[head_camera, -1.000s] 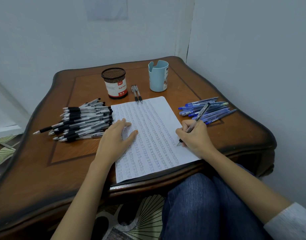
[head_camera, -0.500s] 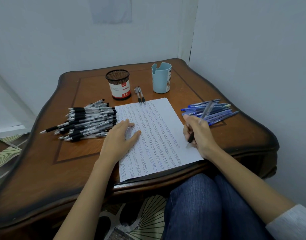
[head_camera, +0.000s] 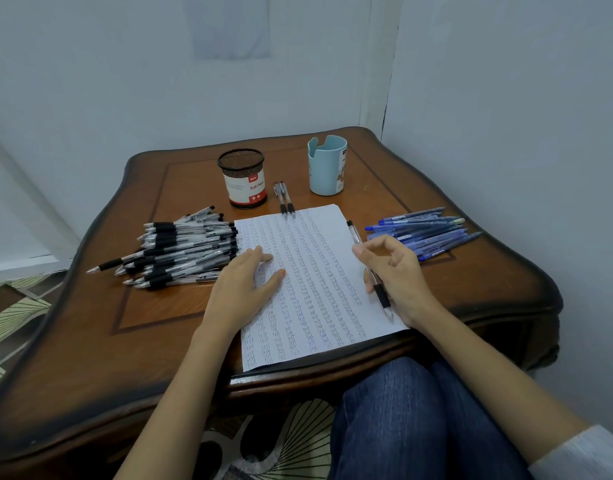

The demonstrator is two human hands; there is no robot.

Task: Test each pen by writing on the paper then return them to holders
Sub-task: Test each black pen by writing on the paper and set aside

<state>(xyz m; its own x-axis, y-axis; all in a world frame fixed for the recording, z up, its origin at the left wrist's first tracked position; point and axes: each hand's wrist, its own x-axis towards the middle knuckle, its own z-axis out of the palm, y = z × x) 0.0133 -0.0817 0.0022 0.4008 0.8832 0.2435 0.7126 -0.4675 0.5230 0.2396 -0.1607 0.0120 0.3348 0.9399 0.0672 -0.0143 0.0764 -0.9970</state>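
Note:
A sheet of paper [head_camera: 318, 289] covered in rows of scribbles lies on the wooden table [head_camera: 152, 323]. My left hand [head_camera: 244, 289] rests flat on the paper's left part. My right hand [head_camera: 395, 271] holds a black-grip pen [head_camera: 381, 296] above the paper's right edge, tip toward me. A pile of black pens [head_camera: 183, 251] lies left of the paper, a pile of blue pens [head_camera: 426, 230] to the right. Two black pens [head_camera: 285, 199] lie at the paper's top edge. A black mesh holder [head_camera: 243, 178] and a light blue holder [head_camera: 327, 166] stand behind.
Walls close in behind and to the right of the table. My jeans-covered legs [head_camera: 419, 420] are under the table's front edge. A patterned rug [head_camera: 280, 441] shows on the floor below.
My right hand has lifted the pen off the paper and turned it, so the pen now lies lengthwise along the paper's right edge. My left hand stays put.

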